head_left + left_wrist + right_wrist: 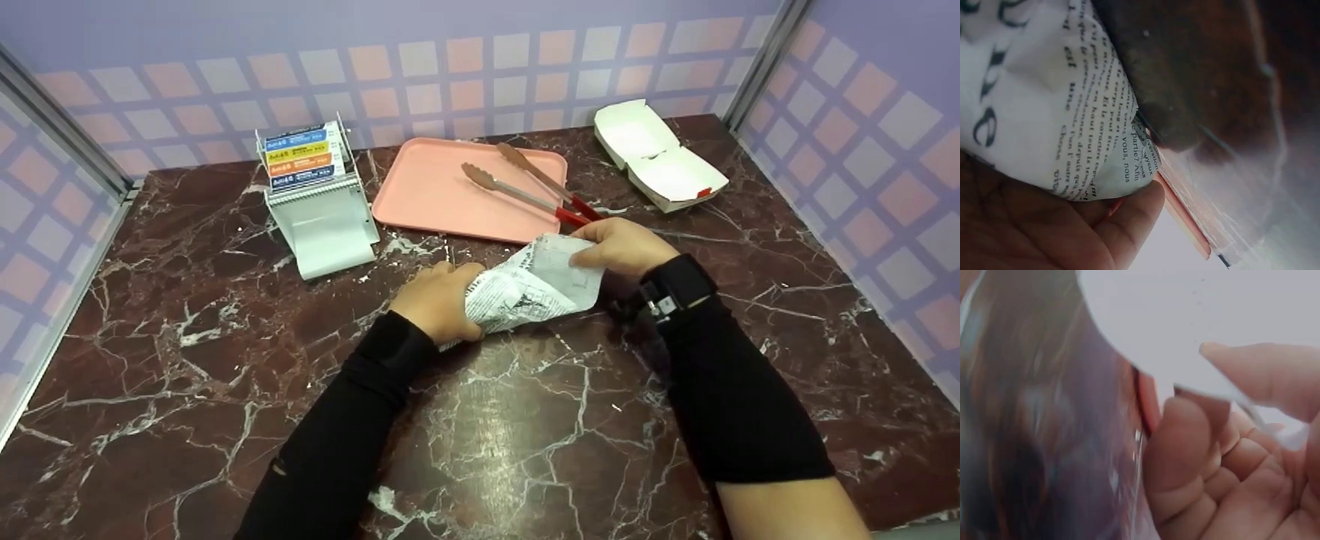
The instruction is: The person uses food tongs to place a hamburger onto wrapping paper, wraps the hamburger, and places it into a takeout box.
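Note:
A sheet of newsprint-patterned wrapping paper (pixel 517 296), folded into a tapering bundle, lies across the middle of the table between the two hands. My left hand (pixel 439 304) grips its narrow left end, thumb on the near side and fingers on the far side. The printed text on the paper (pixel 1089 101) shows close up in the left wrist view. At the wide right end my right hand (pixel 626 247) pinches the loose paper edge between thumb and fingers. In the right wrist view that edge of paper (pixel 1145 315) looks pale. Whatever may be inside the wrap is hidden.
Behind the hands sits a pink tray (pixel 427 187), with red-handled tongs (pixel 517 196) lying across its right side. A rack of coloured boxes (pixel 304 161) stands at the back left. An opened white carton (pixel 660 154) lies at the back right, near the wall.

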Motion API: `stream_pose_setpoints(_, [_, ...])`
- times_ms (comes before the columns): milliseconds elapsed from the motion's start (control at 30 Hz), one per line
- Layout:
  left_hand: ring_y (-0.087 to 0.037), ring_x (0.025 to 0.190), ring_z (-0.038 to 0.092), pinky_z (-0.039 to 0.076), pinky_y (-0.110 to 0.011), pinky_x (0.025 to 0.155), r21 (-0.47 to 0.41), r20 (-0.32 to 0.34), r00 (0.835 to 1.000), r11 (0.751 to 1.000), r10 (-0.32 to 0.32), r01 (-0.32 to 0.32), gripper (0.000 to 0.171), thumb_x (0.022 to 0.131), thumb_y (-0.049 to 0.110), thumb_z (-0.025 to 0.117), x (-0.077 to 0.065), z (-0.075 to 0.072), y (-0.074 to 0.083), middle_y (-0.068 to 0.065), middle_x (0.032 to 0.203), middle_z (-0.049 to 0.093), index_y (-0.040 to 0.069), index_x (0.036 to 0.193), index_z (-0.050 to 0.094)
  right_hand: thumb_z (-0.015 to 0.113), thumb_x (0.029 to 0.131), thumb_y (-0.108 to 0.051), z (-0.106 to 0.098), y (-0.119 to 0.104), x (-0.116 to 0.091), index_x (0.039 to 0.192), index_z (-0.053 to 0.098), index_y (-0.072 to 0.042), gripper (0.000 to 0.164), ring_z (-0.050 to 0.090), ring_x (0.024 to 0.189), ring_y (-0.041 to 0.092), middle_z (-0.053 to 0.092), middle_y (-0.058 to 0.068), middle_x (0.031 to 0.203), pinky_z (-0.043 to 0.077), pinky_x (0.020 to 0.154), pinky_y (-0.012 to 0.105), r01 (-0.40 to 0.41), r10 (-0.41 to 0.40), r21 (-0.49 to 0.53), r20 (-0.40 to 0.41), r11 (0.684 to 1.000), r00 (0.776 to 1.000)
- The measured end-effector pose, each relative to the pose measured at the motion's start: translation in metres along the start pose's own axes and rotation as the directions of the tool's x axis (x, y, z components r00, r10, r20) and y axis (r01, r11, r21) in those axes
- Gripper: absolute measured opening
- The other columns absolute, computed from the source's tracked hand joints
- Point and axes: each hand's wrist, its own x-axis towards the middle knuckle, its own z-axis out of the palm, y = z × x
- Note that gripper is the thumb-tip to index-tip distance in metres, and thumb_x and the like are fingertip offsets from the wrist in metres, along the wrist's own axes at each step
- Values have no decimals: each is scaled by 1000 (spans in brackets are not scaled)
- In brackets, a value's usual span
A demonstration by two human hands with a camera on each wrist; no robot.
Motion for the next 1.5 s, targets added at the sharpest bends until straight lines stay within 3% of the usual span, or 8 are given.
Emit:
stream_pose_setpoints(67, [-28,101,51,46,-47,85,-20,6,1000,1000,2,-2,94,55,36,82,1,-1,-1,-7,117,52,29,139,39,63,85,-12,5,2,0,119,54,8,40,65,78,16,68,12,97,55,71,26,3,-11,250,31,968,999])
stream_pose_setpoints(200, [-29,108,50,45,-49,90,-48,19,1000,999,-16,16,98,57,35,82,1,-3,-5,-9,126,49,28,142,34,62,89,-21,19,2,4,128,43,13,55,60,101,17,55,15,126,52,85,31,-15,-11,590,40,807,999])
stream_pose_setpoints(367, [-31,117,47,42,-51,95,-72,21,999,997,-30,32,104,57,33,83,2,-4,-9,-11,136,44,28,146,28,54,87,-49,35,-1,9,141,30,2,78,51,119,27,45,16,137,44,99,40,-107,-85,775,203,623,975])
stream_pose_setpoints(467, [-31,118,46,41,-50,98,-76,18,1000,997,-21,22,107,56,33,84,3,-4,-10,-11,138,43,26,146,27,39,85,-67,43,-4,11,145,21,-2,90,50,119,31,49,18,132,42,100,45,-171,-161,785,325,595,932])
stream_pose_setpoints(600, [-33,129,38,34,-51,105,-70,27,999,997,-28,29,107,59,34,83,5,-5,-10,-14,146,35,26,148,23,23,76,-81,52,-8,13,149,10,-8,104,47,124,33,45,18,138,39,102,50,-193,-239,781,400,594,885])
stream_pose_setpoints(800, [-32,134,31,30,-50,108,-45,24,999,998,-35,36,109,60,36,82,7,-4,-11,-15,149,30,31,148,18,18,68,-88,68,-18,13,149,15,-10,112,47,123,37,38,24,142,40,99,52,-197,-271,806,402,558,875])
stream_pose_setpoints(1167, [-31,130,37,34,-48,106,-49,13,999,998,-38,38,108,60,33,82,7,-2,-8,-12,147,34,29,148,20,10,72,-85,108,-35,7,149,16,-15,105,48,122,38,37,29,140,39,101,50,0,-314,856,190,517,930])
stream_pose_setpoints(1500, [-29,119,45,40,-46,100,-42,-24,1000,999,-16,15,101,57,31,82,8,-3,-8,-9,133,47,21,144,33,15,91,-64,125,-45,-2,150,14,-17,75,40,130,33,29,20,149,37,105,47,207,-342,662,80,720,936])
